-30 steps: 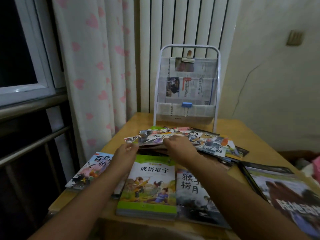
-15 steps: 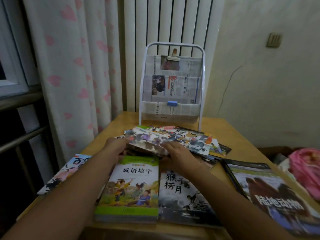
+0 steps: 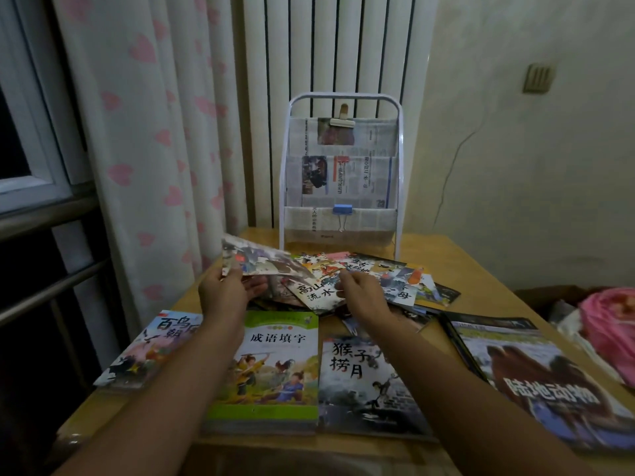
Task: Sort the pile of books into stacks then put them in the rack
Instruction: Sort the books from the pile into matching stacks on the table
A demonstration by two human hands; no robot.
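We're lifting a thin, floppy booklet [image 3: 256, 261] off the pile [image 3: 371, 283] just in front of the rack [image 3: 340, 166], left hand [image 3: 225, 292] pinching its near-left edge, right hand [image 3: 360, 297] curling onto the pile's top cover, grip unclear.

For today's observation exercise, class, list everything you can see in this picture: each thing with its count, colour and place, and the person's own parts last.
White metal book rack: one, lined with newspaper, at the table's far edge.
Blue binder clip: one, on the rack's lowest pocket.
Loose pile of thin picture books: several, multicoloured, mid-table before the rack.
Lifted picture book: one, greyish, tilted up over the pile's left.
Green-covered book: one, near edge, centre.
Grey monkey book: one, right of the green one.
Bird book: one, near left corner.
Large animal book: one, near right.
Wooden table: one, tan.
Heart-print curtain: one, white and pink, left.
Left hand: grips the lifted book.
Right hand: rests on the pile, fingers curled.
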